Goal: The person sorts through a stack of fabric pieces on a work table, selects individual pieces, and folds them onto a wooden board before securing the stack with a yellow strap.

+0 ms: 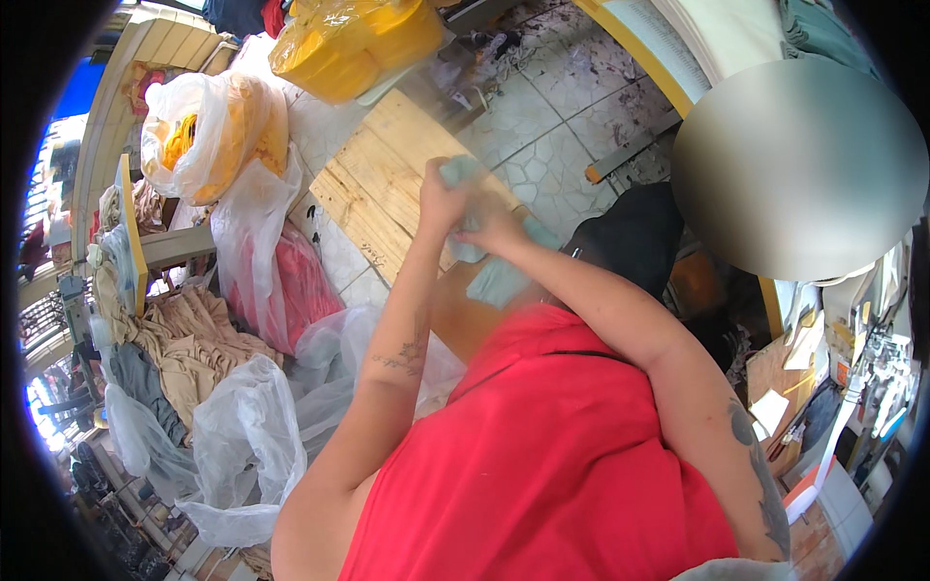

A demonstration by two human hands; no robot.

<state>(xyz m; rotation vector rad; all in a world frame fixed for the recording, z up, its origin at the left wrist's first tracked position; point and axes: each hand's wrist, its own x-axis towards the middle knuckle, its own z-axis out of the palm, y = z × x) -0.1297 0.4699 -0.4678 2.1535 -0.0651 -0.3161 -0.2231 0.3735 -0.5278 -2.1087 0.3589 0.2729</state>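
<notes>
Over the wooden board's (373, 174) right edge, my left hand (443, 201) clutches pale blue-green cloth (459, 171), its length seemingly slanting toward me past my right hand (496, 229), too blurred to tell its grip.

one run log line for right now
left hand: holding pale blue-green fabric | right hand: at fabric, blurred | nearby: wooden board, yellow bundle
</notes>
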